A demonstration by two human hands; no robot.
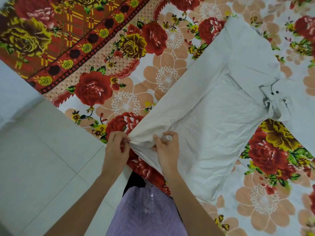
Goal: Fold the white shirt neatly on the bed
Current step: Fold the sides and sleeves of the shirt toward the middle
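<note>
The white shirt [219, 106] lies spread on the flowered bed sheet [129, 92], its collar with two dark buttons toward the right. One side is folded over the body. My left hand [116, 149] pinches the bunched hem corner at the bed's near edge. My right hand [167, 149] grips the same hem just to the right, thumb and fingers curled into the cloth. A sleeve runs toward the top of the view, another part toward the lower middle.
The bed's edge runs diagonally from upper left to lower middle, with pale floor tiles [42, 159] beyond it. A red plaid flowered blanket [56, 34] covers the top left. My lilac garment [146, 213] shows at the bottom.
</note>
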